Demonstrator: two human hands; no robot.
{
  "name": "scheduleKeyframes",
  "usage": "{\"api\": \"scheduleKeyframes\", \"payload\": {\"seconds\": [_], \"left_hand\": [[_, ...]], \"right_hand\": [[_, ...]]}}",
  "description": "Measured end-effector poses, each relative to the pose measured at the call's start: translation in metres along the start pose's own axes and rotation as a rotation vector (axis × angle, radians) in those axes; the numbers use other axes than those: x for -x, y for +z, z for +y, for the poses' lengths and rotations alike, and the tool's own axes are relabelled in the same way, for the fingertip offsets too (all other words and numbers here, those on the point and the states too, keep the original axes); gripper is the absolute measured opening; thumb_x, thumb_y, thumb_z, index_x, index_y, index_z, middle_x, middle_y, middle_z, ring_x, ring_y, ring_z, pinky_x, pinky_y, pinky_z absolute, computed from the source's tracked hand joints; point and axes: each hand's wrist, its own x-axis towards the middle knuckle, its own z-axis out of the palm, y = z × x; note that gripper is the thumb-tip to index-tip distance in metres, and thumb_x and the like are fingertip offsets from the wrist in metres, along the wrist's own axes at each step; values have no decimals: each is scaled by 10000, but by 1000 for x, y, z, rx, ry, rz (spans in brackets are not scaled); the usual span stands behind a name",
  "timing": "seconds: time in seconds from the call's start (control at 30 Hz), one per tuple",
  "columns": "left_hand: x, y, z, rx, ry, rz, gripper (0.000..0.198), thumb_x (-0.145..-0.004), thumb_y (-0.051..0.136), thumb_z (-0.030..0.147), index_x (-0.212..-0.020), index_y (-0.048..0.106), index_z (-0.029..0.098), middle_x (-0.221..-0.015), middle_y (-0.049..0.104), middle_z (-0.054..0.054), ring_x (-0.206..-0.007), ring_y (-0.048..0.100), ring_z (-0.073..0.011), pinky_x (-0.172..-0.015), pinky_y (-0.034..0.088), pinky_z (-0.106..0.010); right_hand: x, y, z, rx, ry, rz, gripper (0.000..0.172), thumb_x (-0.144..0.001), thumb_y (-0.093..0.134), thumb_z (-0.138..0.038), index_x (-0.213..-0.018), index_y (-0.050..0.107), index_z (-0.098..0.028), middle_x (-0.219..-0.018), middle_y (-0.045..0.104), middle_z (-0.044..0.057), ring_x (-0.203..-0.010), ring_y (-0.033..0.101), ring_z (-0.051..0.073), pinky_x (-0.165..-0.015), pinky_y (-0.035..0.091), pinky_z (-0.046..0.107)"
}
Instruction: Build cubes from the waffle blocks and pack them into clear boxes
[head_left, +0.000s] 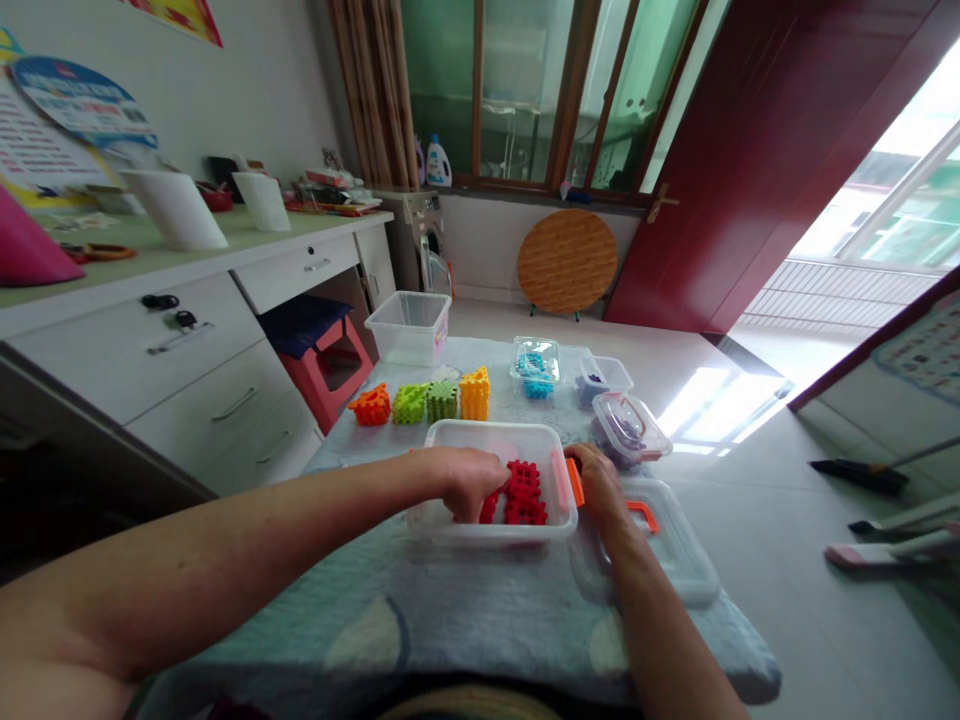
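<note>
In front of me stands a clear plastic box [491,532] with red notched building blocks [524,480] inside. My left hand [474,484] reaches over its rim, fingers pointing down and closed on a red block at the left of the group; the fingertips are partly hidden. At the box's right end, my right hand [596,478] curls around the orange latch [574,483]. Under my right forearm lies a clear lid [679,545] with an orange handle [643,516].
Behind the box stand orange [370,405], light green [409,404], dark green [442,401] and yellow [475,394] block shapes. A larger clear bin [409,330] is at the back left. Containers with blue [535,375] and purple [592,383] pieces stand back right, beside another lidded container [632,427].
</note>
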Motion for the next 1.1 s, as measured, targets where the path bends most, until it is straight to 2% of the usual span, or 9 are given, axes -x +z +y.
{"api": "scheduleKeyframes", "payload": {"seconds": [0.17,0.33,0.4,0.6,0.73,0.87,0.97,1.1], "left_hand": [[-8,-1,-1,15,7,-159,551,-513,736,226,-1042,614,130,-971,684,-110,-765,628,-238,-602,479,-283],[-2,-8,-17,219,29,-176,754,-509,730,217,-1230,521,155,-966,675,-41,-801,614,-200,-631,480,-243],[2,-11,-22,231,14,-164,768,-541,711,238,-1273,490,169,-953,668,-27,-803,610,-197,-635,477,-246],[6,-9,-17,144,-5,-135,482,-650,569,184,-1129,604,143,-819,668,-34,-675,577,-178,-564,427,-253],[6,-5,-7,113,15,-78,482,-651,559,136,-1127,622,173,-849,683,-34,-697,581,-176,-595,423,-251],[7,-6,-3,74,40,-67,384,-690,543,141,-1054,661,170,-862,689,-48,-700,582,-176,-584,409,-250],[9,-7,-2,23,25,-62,301,-716,549,171,-984,687,166,-855,694,-60,-707,593,-188,-583,410,-258],[13,-6,0,-50,21,6,276,-723,585,230,-970,697,178,-878,705,-72,-745,613,-213,-602,418,-273]], "right_hand": [[0,-1,-2,2,-5,-2,225,-754,454,-198,-770,674,-152,-768,611,45,-705,529,160,-648,386,255],[0,-1,-1,6,-11,-2,211,-747,465,-201,-765,671,-161,-765,613,36,-696,526,155,-647,387,253],[0,-1,1,10,-18,-1,199,-739,481,-203,-773,672,-163,-767,616,35,-695,524,154,-650,390,252],[0,1,3,9,-17,-9,200,-746,477,-209,-764,669,-159,-751,601,33,-698,528,153,-652,393,247],[0,1,3,1,0,-5,224,-751,452,-203,-764,671,-159,-766,607,37,-709,532,157,-648,392,251],[-1,1,4,-1,-8,1,229,-744,452,-198,-769,677,-158,-765,611,37,-702,532,157,-650,391,254],[-1,1,3,11,-5,-1,238,-762,434,-202,-765,669,-163,-752,602,34,-700,531,156,-642,386,250],[-1,0,2,18,-8,-11,233,-761,429,-191,-745,659,-158,-760,597,42,-704,527,156,-652,386,253]]}}
